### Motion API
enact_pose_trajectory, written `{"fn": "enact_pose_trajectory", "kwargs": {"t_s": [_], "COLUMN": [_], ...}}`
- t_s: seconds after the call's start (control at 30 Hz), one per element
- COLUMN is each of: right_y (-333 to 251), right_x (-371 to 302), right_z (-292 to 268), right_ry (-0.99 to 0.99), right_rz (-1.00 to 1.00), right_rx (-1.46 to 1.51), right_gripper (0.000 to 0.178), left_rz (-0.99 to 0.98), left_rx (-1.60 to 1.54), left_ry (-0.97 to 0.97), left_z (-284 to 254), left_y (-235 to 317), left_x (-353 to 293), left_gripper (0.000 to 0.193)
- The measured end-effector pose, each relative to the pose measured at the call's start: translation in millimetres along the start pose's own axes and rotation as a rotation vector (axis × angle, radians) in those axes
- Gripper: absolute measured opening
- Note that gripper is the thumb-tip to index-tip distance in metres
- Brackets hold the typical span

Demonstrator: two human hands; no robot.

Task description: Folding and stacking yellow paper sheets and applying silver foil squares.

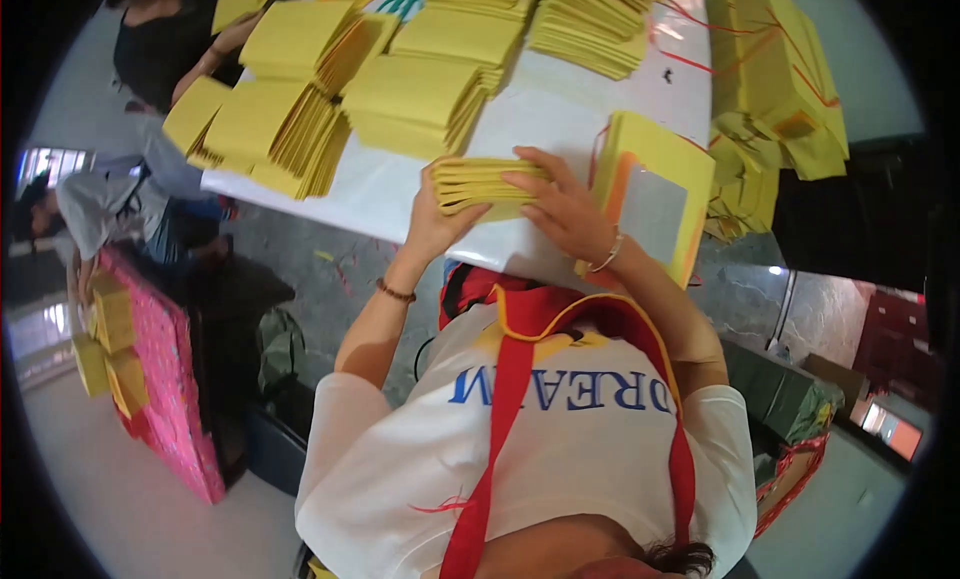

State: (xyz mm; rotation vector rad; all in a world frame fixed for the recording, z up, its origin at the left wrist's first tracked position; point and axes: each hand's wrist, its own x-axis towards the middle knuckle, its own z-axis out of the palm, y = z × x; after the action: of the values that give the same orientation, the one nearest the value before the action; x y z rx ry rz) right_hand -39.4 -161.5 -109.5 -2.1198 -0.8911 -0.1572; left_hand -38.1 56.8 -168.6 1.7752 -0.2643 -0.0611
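At the table's near edge I hold a small stack of folded yellow paper (pixel 478 184) with both hands. My left hand (pixel 438 224) grips its left end, the thumb lying along the near side. On the right end, my right hand (pixel 562 204) is closed with bent fingers over the top sheets. The stack's layered edges face me. Just right of my right hand lies a flat yellow paper bundle (pixel 650 144) with a grey panel and an orange border.
Several yellow paper stacks (pixel 410 104) cover the far part of the white table (pixel 560 109). Green-handled scissors (pixel 400 1) lie among them. Tied yellow bundles (pixel 770 59) stand to the right. Another person's hand (pixel 235 34) holds yellow paper at far left. A pink table (pixel 160 369) stands left.
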Motion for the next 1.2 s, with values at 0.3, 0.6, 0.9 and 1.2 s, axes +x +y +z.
{"fn": "enact_pose_trajectory", "kwargs": {"t_s": [0.3,0.6,0.9,1.2], "right_y": [-11,-41,-10,-7], "right_x": [10,-2,-6,29], "right_z": [-12,-20,10,26], "right_ry": [0.232,-0.049,-0.317,-0.594], "right_rz": [0.069,0.663,0.685,0.759], "right_rx": [0.161,1.082,0.854,1.007], "right_gripper": [0.068,0.086,0.076,0.070], "left_rz": [-0.020,-0.185,-0.426,-0.510], "left_rx": [-0.217,-0.813,-1.225,-1.120], "left_ry": [0.120,0.428,0.458,0.573], "left_z": [2,17,28,16], "left_y": [45,62,36,2], "left_x": [-5,-26,-73,-84], "left_gripper": [0.054,0.049,0.047,0.044]}}
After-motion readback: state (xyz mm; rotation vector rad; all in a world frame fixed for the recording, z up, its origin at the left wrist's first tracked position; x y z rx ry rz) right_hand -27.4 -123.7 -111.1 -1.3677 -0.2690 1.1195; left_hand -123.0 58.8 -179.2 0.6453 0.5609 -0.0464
